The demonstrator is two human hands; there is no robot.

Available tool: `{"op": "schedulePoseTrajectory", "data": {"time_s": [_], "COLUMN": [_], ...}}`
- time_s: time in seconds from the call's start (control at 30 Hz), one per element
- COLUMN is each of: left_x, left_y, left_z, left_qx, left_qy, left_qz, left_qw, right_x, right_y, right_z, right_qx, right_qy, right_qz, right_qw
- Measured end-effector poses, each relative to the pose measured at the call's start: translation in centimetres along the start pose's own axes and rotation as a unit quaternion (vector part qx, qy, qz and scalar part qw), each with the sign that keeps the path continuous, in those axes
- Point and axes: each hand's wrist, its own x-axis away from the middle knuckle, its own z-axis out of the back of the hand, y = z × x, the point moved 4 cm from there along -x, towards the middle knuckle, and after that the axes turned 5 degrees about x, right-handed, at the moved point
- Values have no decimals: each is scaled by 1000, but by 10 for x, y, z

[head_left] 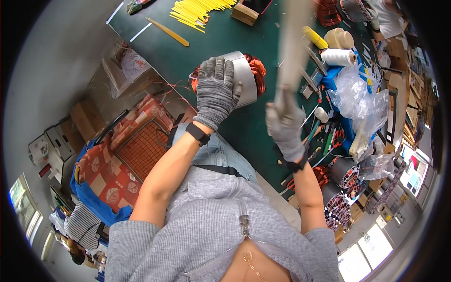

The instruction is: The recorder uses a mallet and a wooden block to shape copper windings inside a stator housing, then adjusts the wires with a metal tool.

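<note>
A motor stator [246, 84], a grey metal ring with orange-red copper windings [257, 75] bulging from its ends, lies on its side on the dark green table. My left hand [216, 87], in a grey striped knit glove, rests on top of it with the fingers stretched out flat. To the right of the stator, my right hand [285, 123], in a pale grey glove, is closed around a long pale stick-like tool [295, 42]. The tool reaches up past the frame's top edge. Motion blur smears it and the hand, so its exact kind is unclear.
Yellow strips [197, 11] and a tan pointed flat tool [168, 32] lie at the far side. On the right are white thread spools [339, 57], a clear plastic bag [357, 94], hand tools and more stators [345, 171]. A chair with red patterned cloth [124, 164] stands left.
</note>
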Motion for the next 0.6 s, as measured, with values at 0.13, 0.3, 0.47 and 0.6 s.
{"op": "schedulePoseTrajectory", "data": {"time_s": [0.13,0.3,0.47,0.6], "left_x": [5,10,11,14], "left_y": [4,6,6,5], "left_z": [-1,1,-5,1], "left_qx": [6,17,30,13], "left_qy": [4,33,21,31], "left_qz": [-7,-11,-14,-9], "left_qw": [1000,999,999,999], "right_x": [-12,0,-21,-15], "right_y": [59,17,76,7], "right_z": [3,26,3,16], "right_qx": [131,-16,117,-203], "right_qy": [-190,107,-298,-50], "right_qz": [-131,47,-128,-50], "right_qw": [964,993,939,977]}}
